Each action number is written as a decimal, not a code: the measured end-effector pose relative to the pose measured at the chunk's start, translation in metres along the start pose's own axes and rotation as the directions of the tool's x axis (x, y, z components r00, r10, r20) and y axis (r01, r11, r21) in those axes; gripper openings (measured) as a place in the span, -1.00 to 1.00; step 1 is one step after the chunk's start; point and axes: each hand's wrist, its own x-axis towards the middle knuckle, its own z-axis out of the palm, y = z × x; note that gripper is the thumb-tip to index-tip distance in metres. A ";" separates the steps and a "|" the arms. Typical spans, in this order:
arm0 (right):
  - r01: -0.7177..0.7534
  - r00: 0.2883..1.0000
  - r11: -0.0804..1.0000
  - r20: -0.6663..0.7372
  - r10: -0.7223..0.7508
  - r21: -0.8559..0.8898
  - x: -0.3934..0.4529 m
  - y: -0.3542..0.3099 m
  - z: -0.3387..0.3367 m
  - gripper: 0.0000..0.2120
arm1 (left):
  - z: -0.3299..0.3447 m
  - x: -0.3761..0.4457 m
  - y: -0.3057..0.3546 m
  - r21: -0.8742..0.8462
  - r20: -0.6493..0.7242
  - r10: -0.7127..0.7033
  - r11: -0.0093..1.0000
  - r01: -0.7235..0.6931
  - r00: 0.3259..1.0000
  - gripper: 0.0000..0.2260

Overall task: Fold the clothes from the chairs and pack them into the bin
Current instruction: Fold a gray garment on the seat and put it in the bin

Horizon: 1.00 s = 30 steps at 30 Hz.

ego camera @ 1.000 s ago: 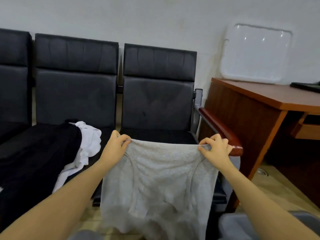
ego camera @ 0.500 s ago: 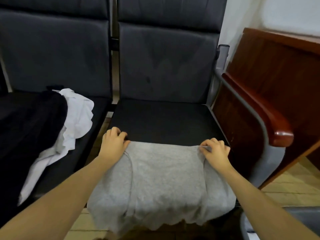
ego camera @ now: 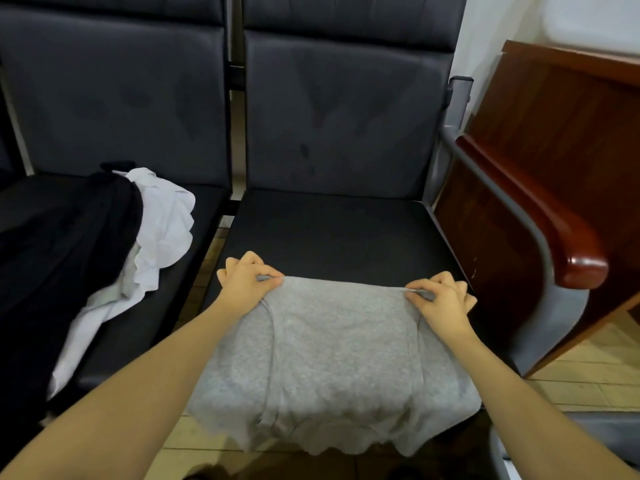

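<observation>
A grey garment (ego camera: 339, 355) lies spread over the front half of the right black chair seat (ego camera: 332, 230), its lower edge hanging off the front. My left hand (ego camera: 247, 280) pinches its far left corner. My right hand (ego camera: 440, 297) pinches its far right corner. Both hands rest low on the seat. A black garment (ego camera: 59, 271) and a white garment (ego camera: 162, 230) lie heaped on the neighbouring seat to the left. The rim of a grey bin (ego camera: 588, 427) shows at the bottom right, partly behind my right forearm.
The chair's grey frame with a red-brown wooden armrest (ego camera: 561, 237) runs along the right side. A wooden desk (ego camera: 568, 109) stands right behind it. Tiled floor (ego camera: 588, 368) shows between chair and bin.
I have lowered the grey garment from hanging in the air onto the right seat. My view has tilted down and moved closer to the chair.
</observation>
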 end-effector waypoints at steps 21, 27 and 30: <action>0.151 0.890 0.989 -0.434 -0.139 -0.007 0.135 -0.075 -0.046 -0.89 | -0.042 0.118 0.081 0.045 -0.487 0.098 0.995 -0.087 0.868 -0.88; 0.199 0.845 0.979 -0.513 -0.148 0.044 0.124 -0.082 -0.060 -0.91 | -0.064 0.114 0.091 0.064 -0.550 0.154 0.988 -0.143 0.821 -0.86; 0.194 0.869 0.978 -0.476 -0.132 0.083 0.095 -0.074 -0.061 -0.93 | -0.065 0.089 0.084 0.084 -0.526 0.174 0.985 -0.153 0.832 -0.80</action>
